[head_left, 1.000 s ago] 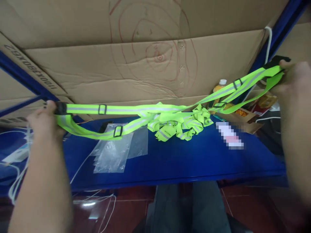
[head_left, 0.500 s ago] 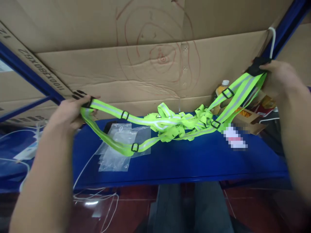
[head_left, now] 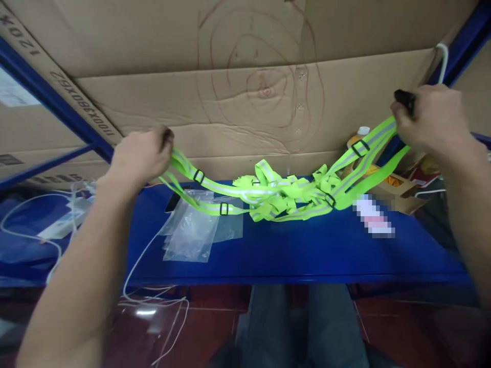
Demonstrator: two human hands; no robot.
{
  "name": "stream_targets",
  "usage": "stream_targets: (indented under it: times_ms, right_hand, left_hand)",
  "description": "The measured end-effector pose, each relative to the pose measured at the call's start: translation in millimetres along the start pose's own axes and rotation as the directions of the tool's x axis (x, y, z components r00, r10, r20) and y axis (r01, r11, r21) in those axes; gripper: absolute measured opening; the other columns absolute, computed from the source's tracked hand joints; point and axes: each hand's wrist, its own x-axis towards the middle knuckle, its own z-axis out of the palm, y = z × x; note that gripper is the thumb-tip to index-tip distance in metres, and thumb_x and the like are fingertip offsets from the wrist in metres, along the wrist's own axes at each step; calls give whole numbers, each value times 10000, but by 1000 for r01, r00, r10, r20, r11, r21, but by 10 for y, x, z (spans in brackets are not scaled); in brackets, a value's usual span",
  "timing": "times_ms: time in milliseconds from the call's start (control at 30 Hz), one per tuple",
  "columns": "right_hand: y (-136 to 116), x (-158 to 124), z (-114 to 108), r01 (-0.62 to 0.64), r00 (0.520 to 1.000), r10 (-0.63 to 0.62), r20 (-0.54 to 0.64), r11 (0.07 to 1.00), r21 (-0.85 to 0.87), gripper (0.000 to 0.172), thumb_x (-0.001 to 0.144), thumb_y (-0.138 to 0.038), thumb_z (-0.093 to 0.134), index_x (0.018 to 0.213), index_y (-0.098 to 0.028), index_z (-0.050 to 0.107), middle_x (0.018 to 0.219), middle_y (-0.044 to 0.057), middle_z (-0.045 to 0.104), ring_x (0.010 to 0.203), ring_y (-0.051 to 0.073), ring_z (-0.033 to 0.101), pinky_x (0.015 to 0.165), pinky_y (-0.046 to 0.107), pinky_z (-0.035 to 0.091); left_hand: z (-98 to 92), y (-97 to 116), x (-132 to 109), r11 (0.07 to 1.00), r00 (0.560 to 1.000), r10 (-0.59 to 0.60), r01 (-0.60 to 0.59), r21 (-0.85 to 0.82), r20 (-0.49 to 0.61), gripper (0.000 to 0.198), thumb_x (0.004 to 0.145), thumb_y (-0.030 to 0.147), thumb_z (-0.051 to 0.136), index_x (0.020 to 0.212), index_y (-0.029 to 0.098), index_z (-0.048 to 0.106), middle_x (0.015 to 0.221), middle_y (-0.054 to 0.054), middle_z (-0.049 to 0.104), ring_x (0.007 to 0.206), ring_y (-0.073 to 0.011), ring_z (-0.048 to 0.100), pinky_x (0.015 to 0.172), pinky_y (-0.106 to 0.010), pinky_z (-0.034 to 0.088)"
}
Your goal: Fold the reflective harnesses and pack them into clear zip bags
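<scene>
Across the middle of the head view, yellow-green straps [head_left: 282,192] with silver stripes hang between two hands and sag into a tangled heap over a blue shelf [head_left: 299,258]. Left of centre, the left hand [head_left: 141,156] has its fingers curled tight round one end of the straps. Towards the right edge, the right hand [head_left: 431,116] clenches the other end, a black clip [head_left: 405,100] poking out at its thumb.

Right of centre, behind the straps, stands a bottle [head_left: 353,140] with a white cap and something orange-yellow inside; the straps partly hide it. Near it, an open carton [head_left: 407,203] holds something orange, too small to name. Left of the heap, clear bags [head_left: 190,237] lie overlapped on the shelf.

At upper left, a cardboard strip [head_left: 48,61] is printed upside down with "1100X380X62" and, nearer the corner, "120X". Red rings [head_left: 266,92] are drawn by hand on the cardboard wall [head_left: 153,99] at top centre. Right of the heap, a slip [head_left: 374,219] is pixelated, its print unreadable
</scene>
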Motion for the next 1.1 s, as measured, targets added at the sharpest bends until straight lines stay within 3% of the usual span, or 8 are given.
stream_targets:
  times_ms: [100,167,233,367,700,900,967,1100]
  right_hand:
    - [-488,-79,148,156,970,-127,210,979,-132,224,1031,-193,650,1159,-27,729,1149,297,744,1146,344,691,866,475,409]
    - [-900,-210,322,341,896,-298,330,937,-77,275,1006,-154,632,1250,-45,698,1185,284,721,1068,356,690,828,450,430]
    - [-1293,-384,521,452,847,-431,311,892,5,339,1001,-168,586,1321,-91,671,1278,265,671,1098,376,656,853,457,453]
    - [-1747,-666,856,473,852,-490,183,871,129,457,977,-199,576,1424,-108,615,1382,264,584,1237,416,571,998,516,464]
    - [-1672,-690,1158,429,872,-452,186,890,153,384,1006,-256,540,1357,-147,652,1242,211,610,1132,375,570,963,496,484]
    - [-1740,-639,1221,434,872,-451,189,892,126,389,948,-168,529,1307,-114,670,1252,232,605,1154,394,552,994,534,469]
    - [-1708,-612,1266,403,886,-431,170,898,175,419,922,-167,559,1328,-126,651,1272,228,590,1184,402,534,1003,541,460]
    - [-1631,-596,1338,359,906,-403,130,893,271,418,896,-166,595,1312,-170,631,1303,205,560,1225,394,516,1003,522,455]
  left_hand:
    - [7,501,-51,973,990,139,-137,185,-1,415,1077,394,333,1295,163,600,1169,-185,672,1118,-399,666,962,-578,525]
    - [94,873,-48,959,976,216,-218,182,26,370,1028,344,448,1290,147,619,1218,-221,666,1115,-413,677,940,-543,536]
    - [238,1205,-45,955,961,277,-277,107,16,345,994,300,515,1277,151,645,1243,-235,665,1129,-432,683,931,-534,538]
    - [560,1613,-102,942,941,335,-335,6,-44,345,978,246,515,1284,185,661,1277,-219,664,1056,-426,714,855,-531,554]
    - [893,1916,-124,947,947,320,-320,9,-4,423,992,108,412,1361,105,618,1323,-270,612,1036,-415,735,770,-496,579]
    - [922,2060,-108,908,927,371,-349,-232,57,753,911,76,548,1635,102,343,1511,-295,475,1182,-406,698,956,-523,577]
    - [908,2007,-81,830,898,439,-393,-395,30,759,858,74,597,1589,95,397,1501,-275,486,1272,-399,649,1042,-521,554]
    - [865,1791,25,677,855,514,-455,-579,-70,473,864,92,566,1328,174,614,1329,-146,665,1301,-314,619,1147,-479,497]
